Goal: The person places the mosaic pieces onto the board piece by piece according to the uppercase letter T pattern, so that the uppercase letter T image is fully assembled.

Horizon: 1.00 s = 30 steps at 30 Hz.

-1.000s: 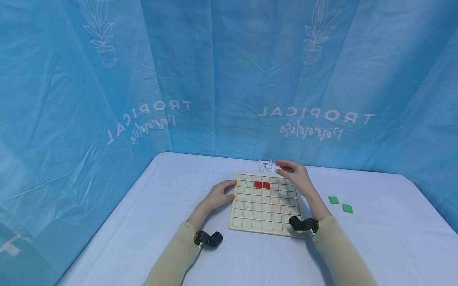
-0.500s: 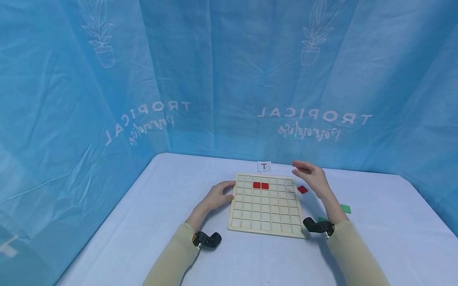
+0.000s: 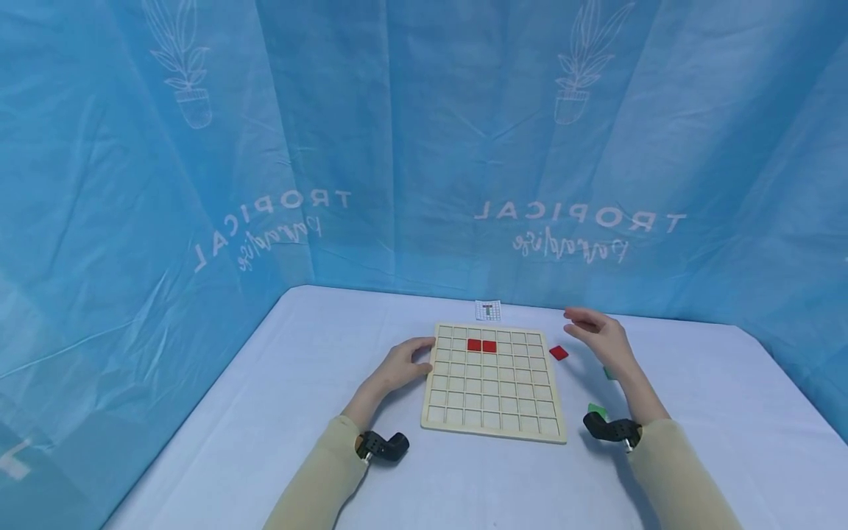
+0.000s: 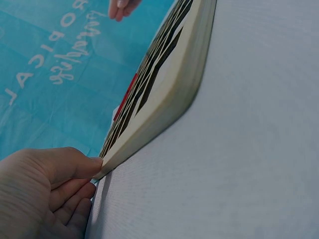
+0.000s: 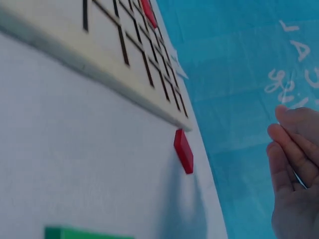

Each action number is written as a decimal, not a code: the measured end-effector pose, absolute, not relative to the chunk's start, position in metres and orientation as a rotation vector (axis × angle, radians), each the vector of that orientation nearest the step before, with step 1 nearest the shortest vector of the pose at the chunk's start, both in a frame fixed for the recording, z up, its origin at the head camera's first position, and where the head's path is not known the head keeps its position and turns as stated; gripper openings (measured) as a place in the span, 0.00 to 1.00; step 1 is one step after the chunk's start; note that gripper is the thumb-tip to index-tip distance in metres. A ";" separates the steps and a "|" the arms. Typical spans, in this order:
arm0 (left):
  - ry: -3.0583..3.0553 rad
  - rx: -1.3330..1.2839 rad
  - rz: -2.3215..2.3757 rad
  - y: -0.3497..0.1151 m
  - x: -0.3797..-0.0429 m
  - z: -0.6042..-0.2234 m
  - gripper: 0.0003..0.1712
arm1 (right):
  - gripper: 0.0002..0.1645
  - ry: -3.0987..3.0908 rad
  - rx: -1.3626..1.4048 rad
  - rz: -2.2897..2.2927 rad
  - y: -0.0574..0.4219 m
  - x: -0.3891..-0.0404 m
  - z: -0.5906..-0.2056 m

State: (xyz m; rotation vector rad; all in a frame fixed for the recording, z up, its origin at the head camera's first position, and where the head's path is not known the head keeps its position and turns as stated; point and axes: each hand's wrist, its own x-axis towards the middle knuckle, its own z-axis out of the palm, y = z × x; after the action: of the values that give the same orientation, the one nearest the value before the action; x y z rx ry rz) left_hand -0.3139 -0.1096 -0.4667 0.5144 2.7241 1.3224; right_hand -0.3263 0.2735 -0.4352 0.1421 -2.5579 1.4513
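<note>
A pale square grid board (image 3: 493,397) lies on the white table. My left hand (image 3: 400,364) rests against its left edge, thumb and forefinger spread apart along it. In the left wrist view the thumb of my left hand (image 4: 50,184) touches the board's rim and the other fingers are loosely bent. Two red square tiles (image 3: 489,347) sit side by side in the upper rows. Beyond the board's right edge lies a loose red tile (image 3: 559,353). Above and right of it hovers my right hand (image 3: 603,340), fingers relaxed, nothing showing between them.
Two green tiles (image 3: 597,409) lie to the right, one partly hidden by the right forearm. A small printed card with a coloured grid pattern (image 3: 488,311) is behind the board. Blue curtains (image 3: 424,147) hang around the back and left of the table.
My right hand has moved right, from over the board's far right corner to past its right edge. The loose red tile has come into view on the table. The left hand stays put.
</note>
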 end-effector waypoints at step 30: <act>2.730 0.498 1.314 -0.108 -0.314 -0.466 0.30 | 0.23 -2.700 0.287 1.578 0.287 -0.332 -0.466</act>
State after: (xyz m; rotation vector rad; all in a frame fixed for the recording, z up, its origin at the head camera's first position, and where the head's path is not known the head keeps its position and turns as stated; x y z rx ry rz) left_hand -0.3138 -0.1083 -0.4663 0.4982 2.7304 1.3135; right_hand -0.3315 0.2875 -0.4660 0.2867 -2.7004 1.5784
